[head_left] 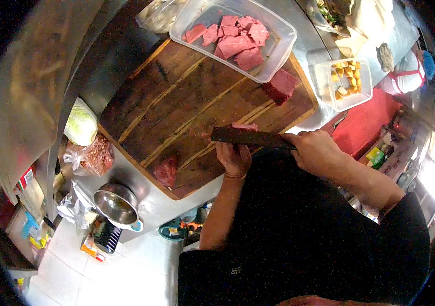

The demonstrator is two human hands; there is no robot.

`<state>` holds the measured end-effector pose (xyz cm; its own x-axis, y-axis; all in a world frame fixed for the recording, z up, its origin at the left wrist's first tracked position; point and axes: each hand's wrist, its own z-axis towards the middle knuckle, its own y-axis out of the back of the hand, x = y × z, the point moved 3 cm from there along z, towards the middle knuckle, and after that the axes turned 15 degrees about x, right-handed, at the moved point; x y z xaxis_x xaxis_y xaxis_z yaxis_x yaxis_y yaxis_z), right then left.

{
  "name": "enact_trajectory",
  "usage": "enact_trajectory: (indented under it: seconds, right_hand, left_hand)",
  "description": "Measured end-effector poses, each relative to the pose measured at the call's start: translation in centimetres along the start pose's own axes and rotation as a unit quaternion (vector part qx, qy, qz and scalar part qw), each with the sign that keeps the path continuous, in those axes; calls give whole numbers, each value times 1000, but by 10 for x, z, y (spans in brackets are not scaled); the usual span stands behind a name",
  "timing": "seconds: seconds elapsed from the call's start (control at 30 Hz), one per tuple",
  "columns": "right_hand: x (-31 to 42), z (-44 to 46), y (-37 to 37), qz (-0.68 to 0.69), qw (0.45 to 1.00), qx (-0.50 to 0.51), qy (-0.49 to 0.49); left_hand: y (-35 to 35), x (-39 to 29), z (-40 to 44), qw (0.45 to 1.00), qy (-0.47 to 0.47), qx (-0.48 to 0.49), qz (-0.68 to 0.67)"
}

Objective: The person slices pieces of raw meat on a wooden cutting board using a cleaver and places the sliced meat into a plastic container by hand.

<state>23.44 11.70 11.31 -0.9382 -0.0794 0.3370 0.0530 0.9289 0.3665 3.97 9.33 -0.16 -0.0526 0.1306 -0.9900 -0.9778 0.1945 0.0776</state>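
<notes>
In my right hand (312,148) is the handle of a broad, dark-bladed cleaver (253,137), its blade reaching left across the near part of a wooden cutting board (161,97). Just beyond the blade a piece of pink-red meat (245,126) shows. Under the near side of the blade, my left hand (232,159) is closed against that piece; the blade hides its fingertips and most of the meat. A thick block of red meat (280,86) sits at the board's right. Another meat piece (165,171) lies near its lower left corner.
A clear plastic container (284,50) with meat slices overlaps the board's far edge. To the right stands a tub (326,84) of orange cubes. Cabbage (80,122), bagged minced meat (94,155) and a metal bowl (116,204) line the left. Another person (406,74) is at the far right.
</notes>
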Motion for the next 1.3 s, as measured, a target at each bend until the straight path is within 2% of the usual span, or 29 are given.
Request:
enact_trajectory:
  seconds: [0.1, 0.27, 0.5, 0.57, 0.7, 0.8, 0.9, 0.97, 1.1, 1.17, 1.3]
  right_hand:
    - [2, 3, 2, 0, 1000, 17, 1]
    - [-3, 16, -6, -13, 998, 53, -19]
    - [3, 28, -2, -11, 996, 75, -43]
    - [0, 30, -6, 11, 998, 53, -31]
    - [-1, 33, -5, 9, 996, 75, -38]
    - [-2, 48, -10, -45, 996, 74, 7]
    - [24, 65, 8, -42, 999, 24, 21]
    - [33, 79, 16, -24, 995, -64, 69]
    - [32, 86, 20, -86, 990, -49, 105]
    - [28, 58, 35, 16, 997, -62, 46]
    - [13, 14, 25, 24, 994, -97, 51]
  left_hand:
    - [6, -17, 8, 990, -43, 2, 136]
    - [-2, 24, -24, 990, -26, -5, 135]
    - [-2, 17, -21, 985, -15, -22, 171]
    - [-1, 18, -23, 983, -11, -29, 183]
    - [-2, 22, -30, 977, -2, -46, 210]
    - [-3, 24, -31, 966, 0, -63, 250]
    - [-4, 16, -30, 944, -47, -83, 317]
    - [-2, 8, -21, 963, 8, -73, 259]
    - [-3, 11, -26, 949, -41, -94, 299]
    - [-4, 9, -26, 956, -18, -100, 275]
    - [-9, 23, -36, 959, -61, -133, 243]
